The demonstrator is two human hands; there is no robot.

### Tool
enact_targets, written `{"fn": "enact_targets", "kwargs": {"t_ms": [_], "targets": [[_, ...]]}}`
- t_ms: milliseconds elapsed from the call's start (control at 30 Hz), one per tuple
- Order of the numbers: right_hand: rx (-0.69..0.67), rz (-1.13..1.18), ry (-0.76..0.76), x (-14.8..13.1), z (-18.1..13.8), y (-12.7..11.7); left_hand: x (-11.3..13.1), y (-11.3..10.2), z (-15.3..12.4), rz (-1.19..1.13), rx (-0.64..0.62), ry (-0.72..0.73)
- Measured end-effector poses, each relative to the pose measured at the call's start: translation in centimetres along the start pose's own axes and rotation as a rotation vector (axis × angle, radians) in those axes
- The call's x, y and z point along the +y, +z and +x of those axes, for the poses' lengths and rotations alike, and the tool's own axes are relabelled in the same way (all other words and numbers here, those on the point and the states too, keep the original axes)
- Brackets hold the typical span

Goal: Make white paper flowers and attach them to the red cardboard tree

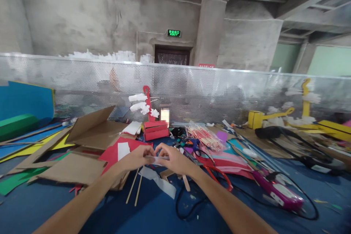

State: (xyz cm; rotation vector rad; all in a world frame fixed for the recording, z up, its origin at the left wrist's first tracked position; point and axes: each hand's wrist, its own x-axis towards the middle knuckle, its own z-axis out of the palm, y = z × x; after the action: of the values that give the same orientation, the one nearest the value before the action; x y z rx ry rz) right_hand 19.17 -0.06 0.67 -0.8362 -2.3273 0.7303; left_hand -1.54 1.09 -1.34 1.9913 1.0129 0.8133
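Over a blue table (115, 215) facing perforated metal (203, 95), hands (174, 158) pinch white material (157, 159).

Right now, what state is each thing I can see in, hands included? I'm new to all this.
Left hand: pinching the pale piece
Right hand: pinching it too
Pale piece: held, partly hidden
White strip: lying loose
Two thin sticks: lying side by side
Folded cardboard: one side raised
Red curl-topped piece: upright
Clear bag: filled; whether sealed, unclear
Exit sign: lit green
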Motion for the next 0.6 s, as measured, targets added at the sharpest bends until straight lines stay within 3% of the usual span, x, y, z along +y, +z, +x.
{"fn": "enact_targets", "kwargs": {"t_ms": [400,600], "targets": [[0.037,-0.086,-0.021,0.53,0.14,-0.27,0.75,0.44,-0.22,0.026,-0.023,-0.022],[-0.019,-0.301,-0.12,0.29,-0.02,-0.14,0.04,0.29,0.09,-0.046,-0.01,-0.033]]}}
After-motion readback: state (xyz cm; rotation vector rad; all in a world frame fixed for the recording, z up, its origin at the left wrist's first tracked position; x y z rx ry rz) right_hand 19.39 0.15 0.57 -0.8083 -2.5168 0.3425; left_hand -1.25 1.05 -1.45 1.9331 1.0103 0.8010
